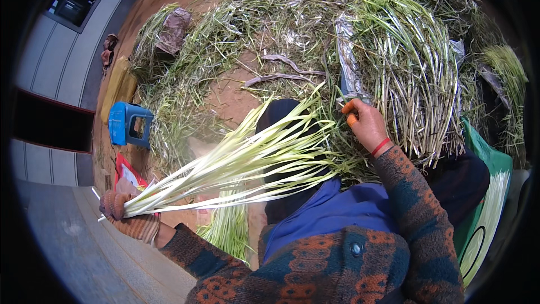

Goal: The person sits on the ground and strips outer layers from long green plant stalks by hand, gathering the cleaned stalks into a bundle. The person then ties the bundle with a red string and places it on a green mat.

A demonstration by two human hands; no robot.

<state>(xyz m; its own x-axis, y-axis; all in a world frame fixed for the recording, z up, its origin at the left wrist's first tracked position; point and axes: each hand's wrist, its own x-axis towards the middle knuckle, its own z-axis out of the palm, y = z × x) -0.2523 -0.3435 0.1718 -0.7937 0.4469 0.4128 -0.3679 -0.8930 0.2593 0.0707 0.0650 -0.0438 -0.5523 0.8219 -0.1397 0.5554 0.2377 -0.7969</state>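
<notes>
My left hand [126, 213], in a striped knit glove, grips a bunch of pale yellow-green leafy stalks [228, 156] by their white ends at the lower left. The leaf tips fan out across my dark-clad knee. My right hand [363, 120], with orange coverings on its fingertips and a red band at the wrist, pinches a thin green leaf. It is beside a large pile of uncleaned stalks [413, 80] with brownish outer leaves. A second bunch of pale green stalks [230, 223] lies below my left forearm.
Discarded leaves [244, 17] cover much of the reddish ground. A blue plastic stool [141, 126] and a yellow container [120, 88] stand at left. Strips of cloth [287, 77] lie ahead. A green sack [485, 152] with pale stalks [487, 219] is at right.
</notes>
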